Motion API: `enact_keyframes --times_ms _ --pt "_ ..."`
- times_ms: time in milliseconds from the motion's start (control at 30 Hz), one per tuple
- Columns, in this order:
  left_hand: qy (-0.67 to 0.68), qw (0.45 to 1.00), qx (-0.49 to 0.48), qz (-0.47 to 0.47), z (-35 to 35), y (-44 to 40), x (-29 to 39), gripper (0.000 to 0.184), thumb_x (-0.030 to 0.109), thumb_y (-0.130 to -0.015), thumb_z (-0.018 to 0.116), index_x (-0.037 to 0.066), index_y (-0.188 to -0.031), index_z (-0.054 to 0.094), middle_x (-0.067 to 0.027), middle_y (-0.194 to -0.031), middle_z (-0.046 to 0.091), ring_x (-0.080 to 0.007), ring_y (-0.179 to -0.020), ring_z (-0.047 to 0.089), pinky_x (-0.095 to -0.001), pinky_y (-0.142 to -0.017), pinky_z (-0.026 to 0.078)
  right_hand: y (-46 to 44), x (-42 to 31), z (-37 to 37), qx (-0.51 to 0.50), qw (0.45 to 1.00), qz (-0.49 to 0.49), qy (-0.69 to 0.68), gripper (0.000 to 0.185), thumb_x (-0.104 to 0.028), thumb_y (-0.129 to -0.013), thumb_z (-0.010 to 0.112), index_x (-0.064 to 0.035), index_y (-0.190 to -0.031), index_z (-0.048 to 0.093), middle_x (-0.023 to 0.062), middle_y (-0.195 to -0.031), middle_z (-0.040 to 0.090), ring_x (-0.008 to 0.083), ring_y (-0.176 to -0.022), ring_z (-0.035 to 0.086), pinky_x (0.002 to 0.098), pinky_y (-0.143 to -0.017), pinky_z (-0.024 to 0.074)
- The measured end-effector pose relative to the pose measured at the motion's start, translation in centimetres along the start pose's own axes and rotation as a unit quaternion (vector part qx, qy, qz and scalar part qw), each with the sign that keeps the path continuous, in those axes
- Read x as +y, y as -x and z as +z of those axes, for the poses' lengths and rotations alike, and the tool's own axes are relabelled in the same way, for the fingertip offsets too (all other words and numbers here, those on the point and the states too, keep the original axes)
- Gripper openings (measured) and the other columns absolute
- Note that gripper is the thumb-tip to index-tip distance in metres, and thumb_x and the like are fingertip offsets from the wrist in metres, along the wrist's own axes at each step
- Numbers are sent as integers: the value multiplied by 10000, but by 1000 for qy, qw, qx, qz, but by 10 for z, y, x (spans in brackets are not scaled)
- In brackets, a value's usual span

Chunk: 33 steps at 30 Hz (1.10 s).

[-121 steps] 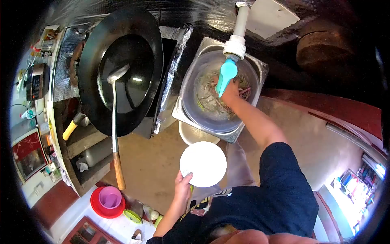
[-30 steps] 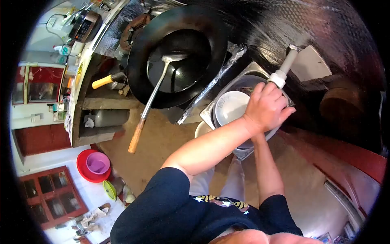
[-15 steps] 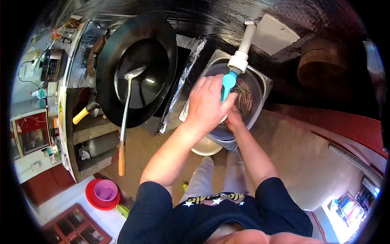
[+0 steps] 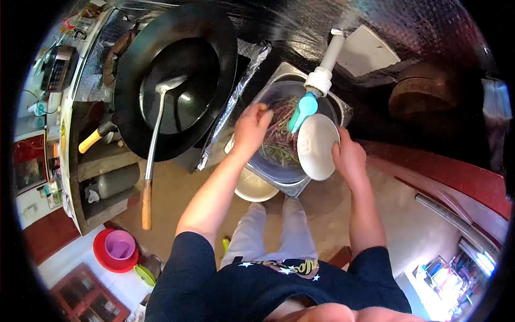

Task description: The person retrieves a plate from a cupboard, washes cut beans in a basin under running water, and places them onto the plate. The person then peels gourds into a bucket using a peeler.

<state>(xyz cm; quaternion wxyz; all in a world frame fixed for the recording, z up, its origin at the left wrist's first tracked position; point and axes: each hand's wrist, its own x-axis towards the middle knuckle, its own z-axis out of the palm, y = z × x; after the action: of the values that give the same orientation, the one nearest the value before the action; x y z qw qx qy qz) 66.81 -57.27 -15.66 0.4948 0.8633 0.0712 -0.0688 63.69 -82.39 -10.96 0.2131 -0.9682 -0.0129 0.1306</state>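
Note:
My right hand [image 4: 350,158] grips the rim of a white bowl [image 4: 317,153], tilted on its side over the right part of a clear basin [image 4: 263,165]. My left hand [image 4: 251,130] hovers over the basin's left side, its fingers loosely curled and apart, with nothing plainly in them. In the basin lie thin purple and green vegetable strands [image 4: 281,153], like long beans or stems; the bowl hides some of them. Above them is a white tap [image 4: 319,80] with a turquoise spout piece [image 4: 304,108]. The basin sits in a metal sink [image 4: 301,188].
To the left stands a large black wok [image 4: 177,118] with a wooden-handled metal ladle or spatula [image 4: 155,129] resting in it. Crumpled foil [image 4: 236,99] lines the counter edge between wok and sink. A pale strainer or bowl [image 4: 256,188] sits below the sink's front.
My hands have moved apart. The right hand has brought the white bowl out to the right of the spout, and the left has drawn away leftward. The strands in the basin show more.

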Motion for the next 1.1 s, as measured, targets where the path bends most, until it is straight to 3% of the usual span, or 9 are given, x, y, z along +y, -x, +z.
enact_keyframes --times_ms 133,233,633,700,767,867,967,1033,1100 --pt "-332 943 -32 22 63 -13 -66 617 223 -734 626 101 -1267 341 -165 -1265 347 -370 -1099 388 -472 -823 419 35 17 1 28 997 -14 -73 394 -153 -801 474 -50 -1179 430 221 -697 595 392 -643 589 473 -601 463" --pt "-227 968 42 -99 119 -14 -86 646 276 -700 650 132 -1263 366 -149 -1214 404 -350 -1112 386 -498 -844 383 55 31 14 16 986 46 -160 404 -154 -799 480 -52 -1187 440 230 -784 607 385 -716 602 447 -652 477" --pt "-179 975 -123 42 170 -4 -189 506 381 -804 509 115 -1226 427 -184 -1145 466 -353 -1117 412 -569 -954 229 56 41 25 42 966 97 -235 411 -170 -800 477 -63 -1196 455 225 -931 600 337 -851 607 395 -686 483" --pt "-386 897 -208 58 111 1 -89 490 370 -820 482 57 -1196 459 -223 -1233 401 -381 -1086 447 -437 -980 283 51 60 44 39 961 76 -264 417 -162 -798 476 -56 -1201 451 209 -952 604 318 -839 613 379 -667 488" --pt "-353 918 -158 93 82 14 -54 466 353 -814 489 31 -1152 497 -221 -1189 459 -373 -1016 503 -393 -941 353 45 66 55 31 954 54 -294 424 -155 -796 474 -49 -1206 446 193 -974 608 299 -827 619 363 -647 492" --pt "51 969 -174 -167 48 31 -39 468 417 -834 473 83 -1162 501 -151 -1050 572 -328 -916 565 -445 -753 453 41 68 81 -98 815 199 -536 454 -116 -765 478 -3 -1202 435 121 -951 603 200 -735 619 269 -483 495" --pt "398 780 -288 -387 21 57 -32 506 378 -828 512 121 -1249 400 -112 -1044 563 -260 -837 606 -410 -464 523 40 42 82 -224 711 302 -594 416 -99 -738 511 16 -1136 476 137 -889 608 218 -673 617 309 -498 525" --pt "379 802 -270 -375 15 66 -46 509 294 -818 503 90 -1263 364 -138 -1081 543 -276 -882 595 -420 -547 533 43 34 105 -272 653 343 -618 439 -123 -735 517 13 -1147 453 142 -828 606 226 -528 601 283 -310 465" --pt "362 823 -246 -362 7 77 -58 520 210 -809 493 58 -1278 328 -164 -1118 522 -293 -926 584 -429 -629 543 35 26 98 -363 660 321 -574 498 -170 -749 543 9 -1193 404 183 -877 604 285 -654 619 363 -479 528"
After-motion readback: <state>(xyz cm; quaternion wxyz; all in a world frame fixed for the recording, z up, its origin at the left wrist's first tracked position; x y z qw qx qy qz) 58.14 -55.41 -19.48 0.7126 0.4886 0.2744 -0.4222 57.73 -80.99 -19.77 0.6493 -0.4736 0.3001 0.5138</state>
